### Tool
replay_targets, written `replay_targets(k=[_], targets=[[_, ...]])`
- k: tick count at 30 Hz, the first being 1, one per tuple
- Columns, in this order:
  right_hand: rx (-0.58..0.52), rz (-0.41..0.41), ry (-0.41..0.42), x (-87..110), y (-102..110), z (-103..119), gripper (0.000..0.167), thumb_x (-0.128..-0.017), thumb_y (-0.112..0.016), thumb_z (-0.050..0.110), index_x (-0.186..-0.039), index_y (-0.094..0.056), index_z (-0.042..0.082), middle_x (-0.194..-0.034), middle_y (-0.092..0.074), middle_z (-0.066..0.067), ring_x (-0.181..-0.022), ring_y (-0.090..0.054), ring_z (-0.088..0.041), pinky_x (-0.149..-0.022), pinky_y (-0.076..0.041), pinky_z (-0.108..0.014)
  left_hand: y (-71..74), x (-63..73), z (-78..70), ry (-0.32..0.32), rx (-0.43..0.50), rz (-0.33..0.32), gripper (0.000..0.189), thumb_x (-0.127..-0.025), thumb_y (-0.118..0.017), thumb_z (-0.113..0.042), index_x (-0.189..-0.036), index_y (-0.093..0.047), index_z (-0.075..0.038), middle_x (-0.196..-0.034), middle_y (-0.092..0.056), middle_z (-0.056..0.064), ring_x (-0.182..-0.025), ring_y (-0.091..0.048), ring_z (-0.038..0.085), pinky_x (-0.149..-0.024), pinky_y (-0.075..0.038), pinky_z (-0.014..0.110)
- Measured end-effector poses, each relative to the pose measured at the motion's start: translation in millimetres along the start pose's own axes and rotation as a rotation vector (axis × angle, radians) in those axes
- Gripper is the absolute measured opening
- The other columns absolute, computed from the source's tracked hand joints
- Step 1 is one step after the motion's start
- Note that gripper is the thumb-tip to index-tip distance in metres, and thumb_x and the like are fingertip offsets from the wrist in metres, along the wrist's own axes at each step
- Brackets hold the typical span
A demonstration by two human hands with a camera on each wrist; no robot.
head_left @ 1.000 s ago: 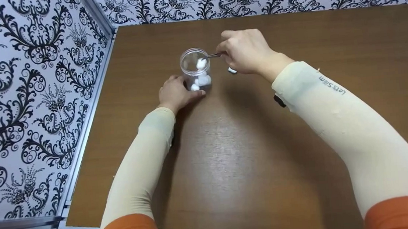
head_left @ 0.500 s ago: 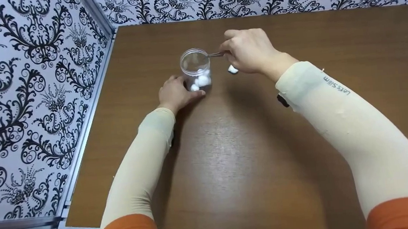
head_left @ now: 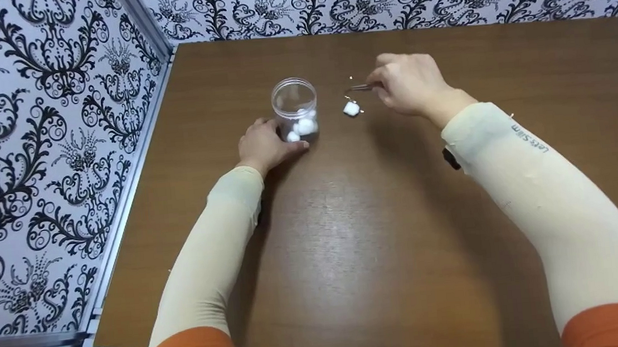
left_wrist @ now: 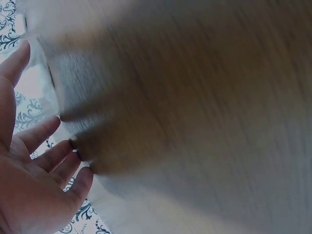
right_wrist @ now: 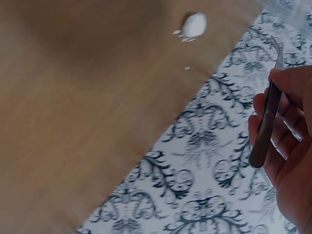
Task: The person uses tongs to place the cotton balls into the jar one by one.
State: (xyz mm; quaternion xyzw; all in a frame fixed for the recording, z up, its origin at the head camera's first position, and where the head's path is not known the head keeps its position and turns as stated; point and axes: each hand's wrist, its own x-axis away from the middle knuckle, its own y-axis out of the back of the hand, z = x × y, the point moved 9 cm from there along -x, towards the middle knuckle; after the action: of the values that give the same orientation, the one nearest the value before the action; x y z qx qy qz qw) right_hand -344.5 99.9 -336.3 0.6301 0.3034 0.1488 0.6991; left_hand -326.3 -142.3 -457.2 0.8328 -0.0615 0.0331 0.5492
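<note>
My left hand (head_left: 264, 146) holds the clear plastic jar (head_left: 283, 112) low on its side. Several white cotton balls (head_left: 306, 126) lie in the bottom of the open jar. In the left wrist view the left hand's fingers (left_wrist: 51, 158) are spread, with the thumb apart. My right hand (head_left: 413, 83) pinches metal tweezers (head_left: 360, 87), their bent tips pointing left above the table. Nothing sits between the tips (right_wrist: 275, 44) in the right wrist view. Just below the tweezers in the head view, one cotton ball (head_left: 351, 109) lies on the table, right of the jar.
Small white bits (right_wrist: 186, 68) lie around the loose cotton ball. The brown wooden table (head_left: 328, 261) has a metal frame along its left and front edges. Patterned panels (head_left: 372, 0) stand along the back and left sides.
A cotton ball held in the tweezers at the jar's mouth has dropped into the jar. My right hand has moved right, uncovering the loose cotton ball. My left hand stays on the jar.
</note>
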Motion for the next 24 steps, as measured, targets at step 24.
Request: replay_targets(k=[24], targets=[[-0.020,0.129,-0.063,11.9,-50.4,-31.4,0.021,-0.088,-0.062,0.012,-0.103,-0.076,0.012,-0.091,-0.058,-0.008,-0.076,-0.063,-0.038,-0.060,-0.047,-0.055,0.5,0.2,1.9,0.008,-0.030,0.004,0.084,-0.075,-0.071,-0.072,-0.135,-0.060,-0.015,-0.132,-0.055,0.010,-0.121,-0.051,0.031,-0.098,-0.039,0.051]])
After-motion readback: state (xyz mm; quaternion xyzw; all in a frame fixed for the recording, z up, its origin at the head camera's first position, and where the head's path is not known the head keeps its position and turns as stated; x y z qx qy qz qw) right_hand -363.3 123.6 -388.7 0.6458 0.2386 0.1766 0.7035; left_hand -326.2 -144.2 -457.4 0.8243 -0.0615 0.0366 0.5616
